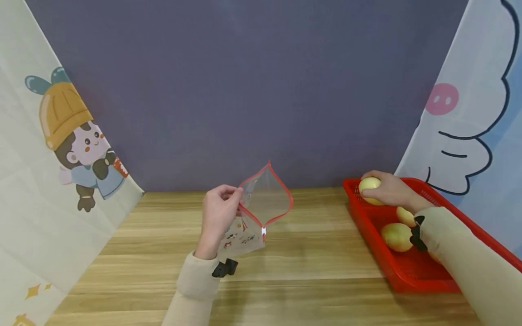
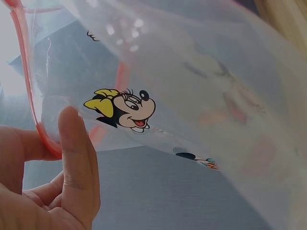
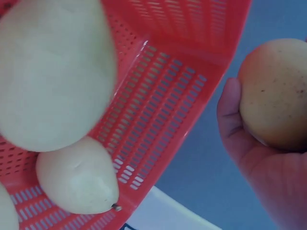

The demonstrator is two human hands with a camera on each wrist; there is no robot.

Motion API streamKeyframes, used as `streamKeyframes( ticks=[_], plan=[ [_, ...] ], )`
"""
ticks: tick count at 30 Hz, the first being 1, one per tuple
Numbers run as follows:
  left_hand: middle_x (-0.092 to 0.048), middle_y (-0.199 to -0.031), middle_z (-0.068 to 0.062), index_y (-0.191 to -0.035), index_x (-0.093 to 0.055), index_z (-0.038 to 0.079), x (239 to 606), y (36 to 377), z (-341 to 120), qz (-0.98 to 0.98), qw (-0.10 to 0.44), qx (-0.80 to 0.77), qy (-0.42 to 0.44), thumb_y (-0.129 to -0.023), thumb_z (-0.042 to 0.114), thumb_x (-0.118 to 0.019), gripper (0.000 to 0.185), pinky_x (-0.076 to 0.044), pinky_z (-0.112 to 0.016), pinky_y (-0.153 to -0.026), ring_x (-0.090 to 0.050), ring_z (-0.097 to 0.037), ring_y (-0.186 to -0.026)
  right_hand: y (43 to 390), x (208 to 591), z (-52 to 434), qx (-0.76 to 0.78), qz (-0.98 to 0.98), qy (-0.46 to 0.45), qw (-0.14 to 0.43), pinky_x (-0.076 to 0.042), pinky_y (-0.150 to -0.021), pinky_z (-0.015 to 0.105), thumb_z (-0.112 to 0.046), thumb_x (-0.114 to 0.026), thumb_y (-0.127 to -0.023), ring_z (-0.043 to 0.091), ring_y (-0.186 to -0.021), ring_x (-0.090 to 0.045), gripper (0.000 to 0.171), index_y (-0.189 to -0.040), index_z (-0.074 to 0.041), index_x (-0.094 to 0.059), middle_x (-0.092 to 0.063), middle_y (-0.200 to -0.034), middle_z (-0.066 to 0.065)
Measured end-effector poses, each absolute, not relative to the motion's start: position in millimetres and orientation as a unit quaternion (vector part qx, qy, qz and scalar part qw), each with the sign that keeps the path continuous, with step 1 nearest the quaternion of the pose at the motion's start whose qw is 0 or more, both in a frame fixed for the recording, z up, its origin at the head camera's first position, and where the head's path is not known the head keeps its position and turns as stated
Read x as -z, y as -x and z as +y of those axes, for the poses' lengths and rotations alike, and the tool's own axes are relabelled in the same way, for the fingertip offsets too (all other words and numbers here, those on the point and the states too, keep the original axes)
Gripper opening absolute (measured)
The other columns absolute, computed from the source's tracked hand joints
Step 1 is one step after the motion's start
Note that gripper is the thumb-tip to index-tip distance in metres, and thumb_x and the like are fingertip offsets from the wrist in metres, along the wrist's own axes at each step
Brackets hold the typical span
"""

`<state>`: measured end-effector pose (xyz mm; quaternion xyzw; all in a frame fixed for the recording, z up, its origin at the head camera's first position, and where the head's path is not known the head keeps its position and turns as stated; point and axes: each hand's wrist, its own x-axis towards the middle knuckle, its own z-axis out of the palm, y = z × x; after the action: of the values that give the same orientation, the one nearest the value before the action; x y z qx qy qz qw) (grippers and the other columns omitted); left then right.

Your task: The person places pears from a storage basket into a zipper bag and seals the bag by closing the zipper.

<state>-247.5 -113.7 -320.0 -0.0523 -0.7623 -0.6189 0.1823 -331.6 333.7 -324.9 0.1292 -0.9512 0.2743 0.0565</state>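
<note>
My left hand [image 1: 218,213] pinches the red-edged rim of a clear zip bag [image 1: 261,206] printed with cartoon figures, holding it up over the wooden table with its mouth spread wide. In the left wrist view the thumb [image 2: 74,158] presses on the bag's red edge [image 2: 29,91]. My right hand [image 1: 387,190] grips a yellow pear [image 1: 369,185] at the far end of a red perforated basket [image 1: 408,271]. The right wrist view shows that held pear [image 3: 276,91] against my palm, above the basket [image 3: 168,105].
More pears lie in the basket [image 1: 396,236] [image 1: 405,215], seen close in the right wrist view [image 3: 53,72] [image 3: 79,177]. A grey backdrop stands behind the table [image 1: 306,271], with cartoon-printed cloths at the left [image 1: 61,149] and right [image 1: 469,113].
</note>
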Motion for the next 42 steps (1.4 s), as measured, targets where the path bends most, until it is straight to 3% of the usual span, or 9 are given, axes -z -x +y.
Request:
streamKeyframes(
  ticks=[21,34,42],
  plan=[
    [-0.069,-0.084,-0.02,-0.106,-0.073,-0.002,320,249,-113,-0.762,0.178,0.62,0.053,-0.099,0.019,-0.067,0.023,-0.062,-0.034,-0.055,-0.066,-0.022,-0.055,322,299,283,-0.278,-0.942,-0.163,0.093,-0.048,-0.067,0.033,-0.027,-0.071,-0.085,0.025,-0.082,-0.055,0.041,-0.122,-0.009,-0.063,-0.063,-0.102,0.01],
    [-0.07,-0.082,-0.016,-0.102,-0.074,0.001,323,248,-112,-0.765,0.175,0.619,0.046,-0.099,0.021,-0.067,0.021,-0.063,-0.037,-0.056,-0.066,-0.022,-0.055,313,286,244,-0.313,-0.925,-0.193,0.095,-0.052,-0.066,0.034,-0.022,-0.071,-0.085,0.028,-0.085,-0.056,0.046,-0.128,-0.009,-0.06,-0.061,-0.114,0.013],
    [-0.069,-0.084,-0.023,-0.104,-0.073,-0.003,323,247,-112,-0.759,0.181,0.623,0.055,-0.099,0.018,-0.067,0.022,-0.062,-0.036,-0.054,-0.065,-0.021,-0.053,309,278,229,-0.309,-0.923,-0.197,0.12,-0.05,-0.064,0.035,-0.02,-0.073,-0.083,0.027,-0.081,-0.056,0.045,-0.126,-0.014,-0.062,-0.062,-0.112,0.011]
  ],
)
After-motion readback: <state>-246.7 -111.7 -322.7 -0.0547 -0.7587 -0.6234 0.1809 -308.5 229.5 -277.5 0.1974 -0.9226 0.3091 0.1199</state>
